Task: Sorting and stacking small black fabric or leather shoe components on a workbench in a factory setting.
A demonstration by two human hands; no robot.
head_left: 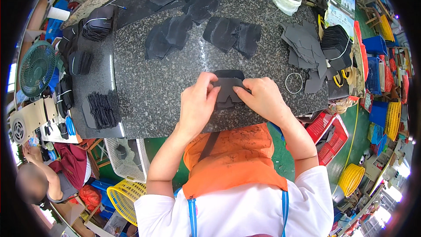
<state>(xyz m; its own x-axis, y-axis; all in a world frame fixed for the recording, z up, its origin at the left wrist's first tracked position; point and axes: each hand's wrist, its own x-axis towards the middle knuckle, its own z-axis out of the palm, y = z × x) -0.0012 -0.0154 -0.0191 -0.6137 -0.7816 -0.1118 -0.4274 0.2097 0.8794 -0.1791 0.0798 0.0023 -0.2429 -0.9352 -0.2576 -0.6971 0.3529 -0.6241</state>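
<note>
My left hand (197, 104) and my right hand (265, 98) pinch the two sides of a flat dark grey cut piece (227, 88) with a notched lower edge. It lies over a black piece (230, 74), whose rounded top shows beyond it, near the front edge of the speckled stone tabletop (153, 92). Farther back lie overlapping black cut pieces (171, 35) and a second black group (232, 35). A heap of loose grey pieces (307, 46) sits to the right, with a white ring-shaped band (294, 83) nearer my right hand.
Banded black stacks (97, 23) and an upright row of pieces (101, 110) line the left side. A green fan (37, 69) stands beyond. White (127, 160), yellow (125, 197) and red (329, 140) baskets are below the table. Another person (61, 177) is at lower left.
</note>
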